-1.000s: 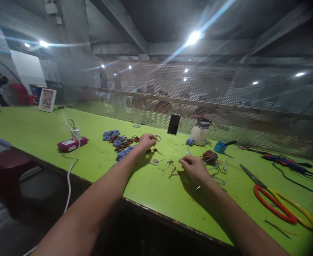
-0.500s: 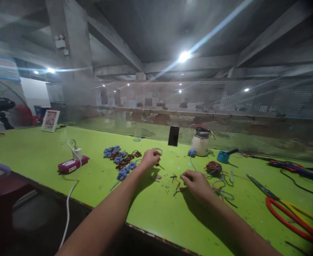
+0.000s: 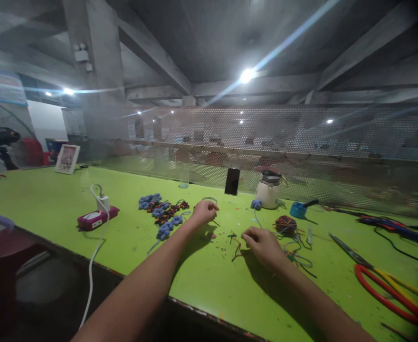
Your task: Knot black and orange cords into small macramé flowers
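Observation:
My left hand hovers low over the green table, fingers curled and closed. A short dark strand pokes out below it, and whatever it grips is hidden. To its left lies a bunch of blue and orange-black yarn flowers. My right hand rests on the table, thumb and forefinger pinched together; I cannot make out anything between them. Just left of its fingertips are orange and dark yarn scraps. Beyond it sit a dark orange-brown yarn ball and a blue yarn piece with a trailing tail.
Large scissors with red and yellow handles lie at the right. Behind stand a phone, a white jug and a blue tape-like holder. A magenta power strip with a white cable sits left. Perforated metal screen borders the table.
My left hand has tipped downward and a little to the right, covering the orange-black piece that showed beneath its fingers. My right hand has stayed nearly still.

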Demonstrator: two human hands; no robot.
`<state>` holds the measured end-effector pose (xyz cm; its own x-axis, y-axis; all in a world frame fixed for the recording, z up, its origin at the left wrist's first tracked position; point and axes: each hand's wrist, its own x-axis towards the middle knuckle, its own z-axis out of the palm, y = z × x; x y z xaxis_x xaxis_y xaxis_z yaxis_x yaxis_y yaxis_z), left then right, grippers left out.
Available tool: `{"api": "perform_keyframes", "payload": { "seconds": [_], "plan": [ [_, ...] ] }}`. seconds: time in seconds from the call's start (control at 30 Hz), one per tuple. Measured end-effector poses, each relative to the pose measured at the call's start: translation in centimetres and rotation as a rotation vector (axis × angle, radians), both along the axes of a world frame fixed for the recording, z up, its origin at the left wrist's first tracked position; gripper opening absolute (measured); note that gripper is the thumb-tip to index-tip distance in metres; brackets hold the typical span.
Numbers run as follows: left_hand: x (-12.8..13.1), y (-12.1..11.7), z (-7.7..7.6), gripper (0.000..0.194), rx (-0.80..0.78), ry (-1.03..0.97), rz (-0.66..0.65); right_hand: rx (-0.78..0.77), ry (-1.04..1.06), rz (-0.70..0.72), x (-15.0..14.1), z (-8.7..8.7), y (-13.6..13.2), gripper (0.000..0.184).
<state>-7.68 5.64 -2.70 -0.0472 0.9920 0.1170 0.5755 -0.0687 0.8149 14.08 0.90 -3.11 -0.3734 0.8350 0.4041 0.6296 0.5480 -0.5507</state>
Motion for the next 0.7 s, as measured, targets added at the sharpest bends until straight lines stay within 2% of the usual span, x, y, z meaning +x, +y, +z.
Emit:
{"api": "perform_keyframes", "payload": {
  "seconds": [0.7],
  "plan": [
    [0.19,-0.47,-0.04,0.031,-0.010,0.026,-0.003,0.008,-0.001,0.005,-0.04,0.08,-0.11,0.024]
  ]
}}
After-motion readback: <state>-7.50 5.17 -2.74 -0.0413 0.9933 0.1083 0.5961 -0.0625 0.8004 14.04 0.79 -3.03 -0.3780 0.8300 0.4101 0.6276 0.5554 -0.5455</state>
